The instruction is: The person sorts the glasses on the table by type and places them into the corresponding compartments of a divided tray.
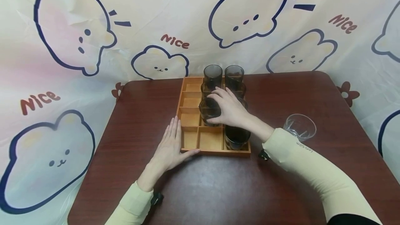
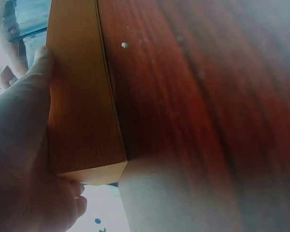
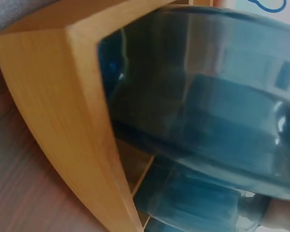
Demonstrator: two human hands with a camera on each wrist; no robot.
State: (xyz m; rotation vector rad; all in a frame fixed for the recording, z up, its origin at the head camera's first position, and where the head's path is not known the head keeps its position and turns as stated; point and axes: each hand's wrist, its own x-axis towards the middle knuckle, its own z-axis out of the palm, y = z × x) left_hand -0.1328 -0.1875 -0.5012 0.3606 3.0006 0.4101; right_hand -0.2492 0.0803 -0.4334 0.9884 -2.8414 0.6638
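A wooden divided tray (image 1: 215, 152) sits on the table, with several dark tinted glasses in its middle and right columns. My left hand (image 1: 168, 150) is at the front left corner, fingers straight along the left side and thumb by the front edge; the left wrist view shows the thumb (image 2: 41, 67) at the front wall. Reaching over the tray, my right hand (image 1: 229, 108) grips a tinted glass (image 1: 207, 113) in the middle column, thumb at its near side, fingers on the far side. Nearest the right wrist is the front right glass (image 3: 222, 106), which partly hides the gripped one.
A clear glass (image 1: 300, 137) is on the table right of the tray, close to my right sleeve (image 1: 309, 162). Two tinted glasses (image 1: 234, 74) stand at the tray's back end. Behind the table (image 1: 140, 107) hangs a printed cloth (image 1: 193, 16).
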